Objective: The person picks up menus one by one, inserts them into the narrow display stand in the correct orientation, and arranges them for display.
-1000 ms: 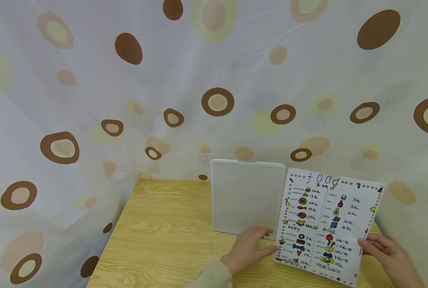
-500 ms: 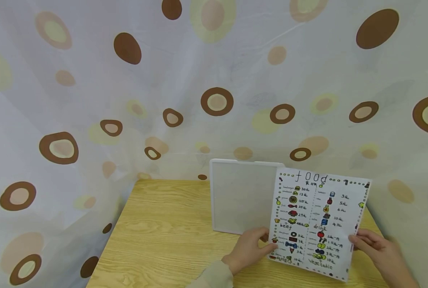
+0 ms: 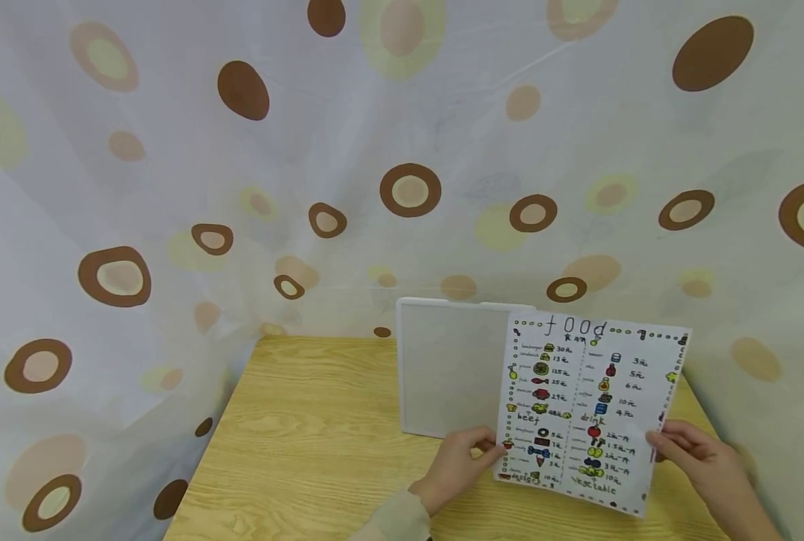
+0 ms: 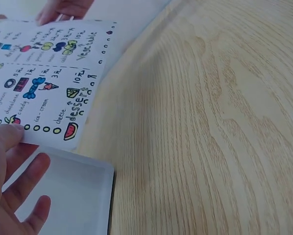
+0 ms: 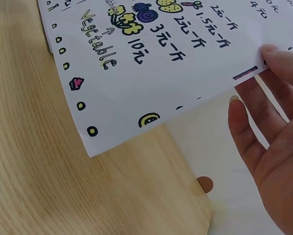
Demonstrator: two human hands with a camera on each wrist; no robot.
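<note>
Left hand [image 3: 457, 467] pinches food sheet [image 3: 587, 406] at 9 o'clock edge; right hand [image 3: 696, 454] pinches 3 o'clock edge, over white tray [image 3: 442, 368].

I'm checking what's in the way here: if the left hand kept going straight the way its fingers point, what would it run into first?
Probably the white tray: the left hand points away over it while pinching the food menu sheet. Beyond stands the spotted curtain; depth is unclear.

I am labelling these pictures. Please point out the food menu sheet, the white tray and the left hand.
food menu sheet [image 3: 581, 406], head view, middle of the printed page.
white tray [image 3: 442, 361], head view, bare inner surface.
left hand [image 3: 457, 467], head view, back of the hand.
</note>
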